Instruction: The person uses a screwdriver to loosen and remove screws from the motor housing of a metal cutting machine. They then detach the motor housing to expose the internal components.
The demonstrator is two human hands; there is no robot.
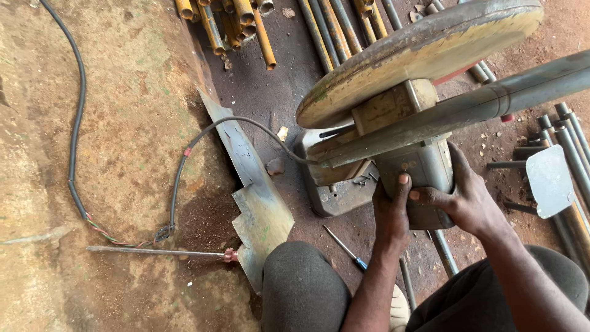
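Here left hand point(391, 212) and right hand point(462, 200) clasp the boxy grey metal motor housing point(421, 169); rusty disc guard point(418, 52) above.

The left half of the frame is mostly open dirt floor point(123, 92), crossed only by a black cable point(77, 123) and a thin rod point(153, 251) at lower left. A bent metal sheet point(255, 197) fences that ground off from the centre. At centre right the cutting machine point(393, 123) and its long handle point(491, 101) fill the space. Pipes point(233, 24) block the top edge, and more pipes point(568, 141) crowd the right edge. A screwdriver point(344, 248) lies in the narrow gap below the machine.
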